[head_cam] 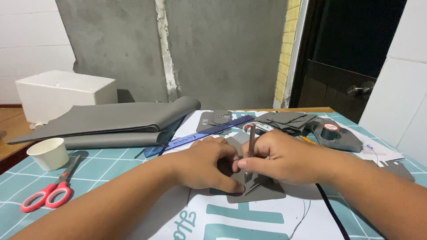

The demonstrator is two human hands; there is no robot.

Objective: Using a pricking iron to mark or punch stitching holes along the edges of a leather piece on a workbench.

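Observation:
My left hand (205,163) presses its fingertips down on a small grey leather piece (267,193) lying on the cutting mat. Upright between the fingers of my right hand (279,161) is a slim metal pronged punch tool (251,141), its tip resting on the same grey piece close to my left fingertips. The hands touch each other above the piece and hide most of it.
Red-handled scissors (50,190) and a white paper cup (49,153) lie at the left. A grey leather roll (111,122), a blue ruler (200,135), cut grey pieces (284,119), a thread spool (330,130) and a white box (62,93) sit further back on the teal cutting mat (111,162).

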